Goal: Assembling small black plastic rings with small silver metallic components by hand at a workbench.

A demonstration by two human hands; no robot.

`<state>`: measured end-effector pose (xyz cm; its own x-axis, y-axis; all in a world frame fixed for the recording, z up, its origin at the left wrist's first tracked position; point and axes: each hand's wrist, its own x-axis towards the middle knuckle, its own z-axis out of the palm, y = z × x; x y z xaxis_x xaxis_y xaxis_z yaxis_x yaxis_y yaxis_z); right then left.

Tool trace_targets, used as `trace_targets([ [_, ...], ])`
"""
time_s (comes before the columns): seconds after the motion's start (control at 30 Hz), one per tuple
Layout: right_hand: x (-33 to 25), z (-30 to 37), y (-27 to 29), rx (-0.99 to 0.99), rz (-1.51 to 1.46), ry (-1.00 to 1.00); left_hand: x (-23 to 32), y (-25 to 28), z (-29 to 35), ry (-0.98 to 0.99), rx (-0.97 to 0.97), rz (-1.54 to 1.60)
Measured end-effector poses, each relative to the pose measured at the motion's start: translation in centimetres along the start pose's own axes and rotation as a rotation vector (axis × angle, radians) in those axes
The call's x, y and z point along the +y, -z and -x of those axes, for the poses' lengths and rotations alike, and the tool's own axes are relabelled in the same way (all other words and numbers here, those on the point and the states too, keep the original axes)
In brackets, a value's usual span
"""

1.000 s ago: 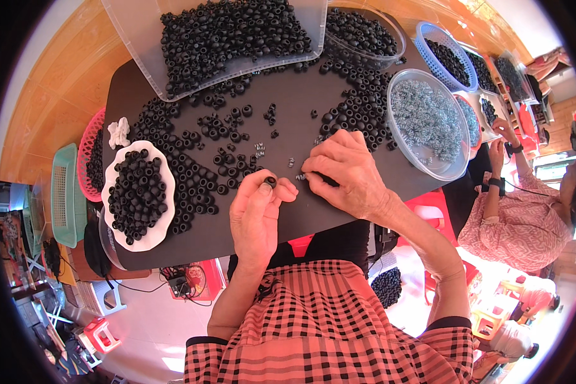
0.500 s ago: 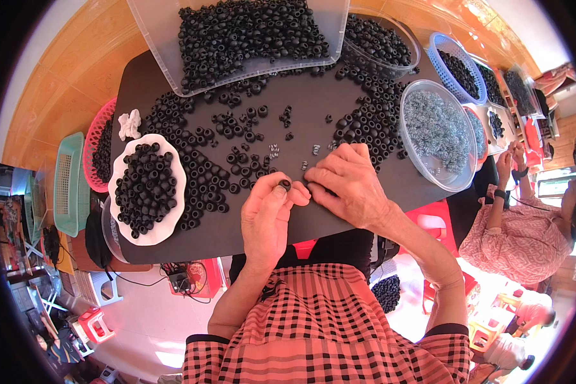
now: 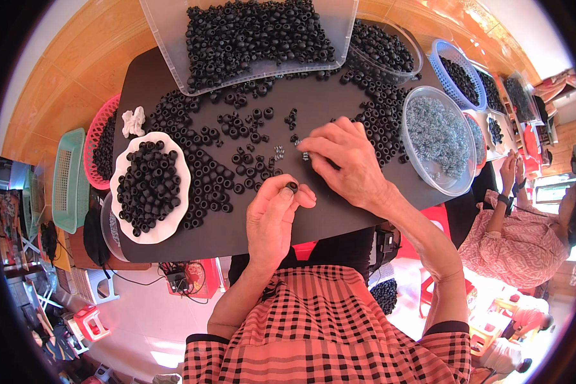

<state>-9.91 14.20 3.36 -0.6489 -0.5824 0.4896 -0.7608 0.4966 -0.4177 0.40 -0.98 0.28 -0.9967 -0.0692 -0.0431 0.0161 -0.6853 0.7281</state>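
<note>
We are looking down on a black tabletop point(image 3: 339, 102) strewn with black rings point(image 3: 211, 173). The left hand point(image 3: 272, 221) is resting near the tabletop's near edge and pinching one ring point(image 3: 292, 187) between thumb and fingertips, its other fingers curled in. The right hand point(image 3: 342, 160) is lying palm down just beyond it, toward the middle of the tabletop, its fingertips pressing on a small cluster of springs point(image 3: 280, 152); we cannot tell whether it is grasping one or only touching them. The two hands are sitting close together but are not touching. Toward the left edge a white plate point(image 3: 179, 192) is carrying a heap of rings, and beside it a white scrap point(image 3: 133, 121) is lying near a pink basket point(image 3: 95, 137) that is sticking out past the tabletop's left edge. A green basket point(image 3: 67, 179) is standing further left, off the tabletop. At the far edge a clear tub point(image 3: 173, 45) is holding a large mass of rings, and a clear bowl point(image 3: 411, 54) of more rings is sitting next to it at the far right corner. At the right edge a clear bowl of grey springs point(image 3: 435, 137) is standing just beside the right hand. A blue basket point(image 3: 438, 57) is standing beyond it. On the right, off the tabletop, another person point(image 3: 512, 233) in a patterned pink top is sitting.
</note>
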Motion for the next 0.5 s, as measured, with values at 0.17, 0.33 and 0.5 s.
trace_targets([
  [0.17, 0.5, -2.2, -1.7, -0.127, 0.007, 0.103, -0.1, 0.2, 0.0, 0.007, 0.002, 0.028],
  [0.33, 1.0, -1.8, -1.1, -0.003, -0.135, -0.066, -0.2, 0.4, 0.2, 0.000, -0.040, 0.081],
  [0.5, 1.4, -2.4, -1.4, 0.031, -0.083, -0.057, -0.3, 0.5, 0.1, 0.004, -0.042, 0.072],
])
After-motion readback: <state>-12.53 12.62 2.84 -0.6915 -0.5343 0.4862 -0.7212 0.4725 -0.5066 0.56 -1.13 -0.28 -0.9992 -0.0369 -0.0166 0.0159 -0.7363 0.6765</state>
